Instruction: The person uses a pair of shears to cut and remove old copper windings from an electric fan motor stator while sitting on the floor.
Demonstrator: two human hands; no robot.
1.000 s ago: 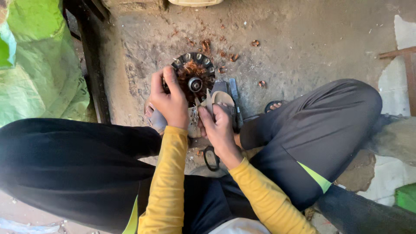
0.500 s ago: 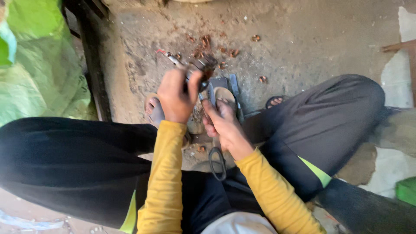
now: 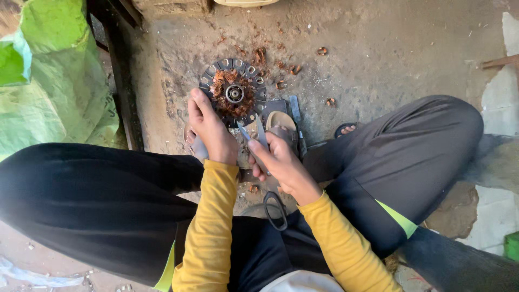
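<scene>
A round metal motor core (image 3: 233, 93) with reddish copper winding lies flat on the concrete floor between my knees. My left hand (image 3: 210, 128) rests on its near-left rim, fingers curled against it. My right hand (image 3: 277, 161) is closed around a flat metal blade tool (image 3: 250, 136) whose tip points up toward the core's near edge. Both arms wear yellow sleeves.
Bits of cut copper wire (image 3: 282, 69) lie scattered behind the core. A sandal (image 3: 282, 130) sits right of my hands, a black scissor handle (image 3: 275, 210) near my lap. A green sack (image 3: 48, 92) and dark beam (image 3: 120, 70) stand left.
The core, lifted and tilted in my left hand half a second ago, lies flat on the floor again. My right hand has moved closer to it with the blade.
</scene>
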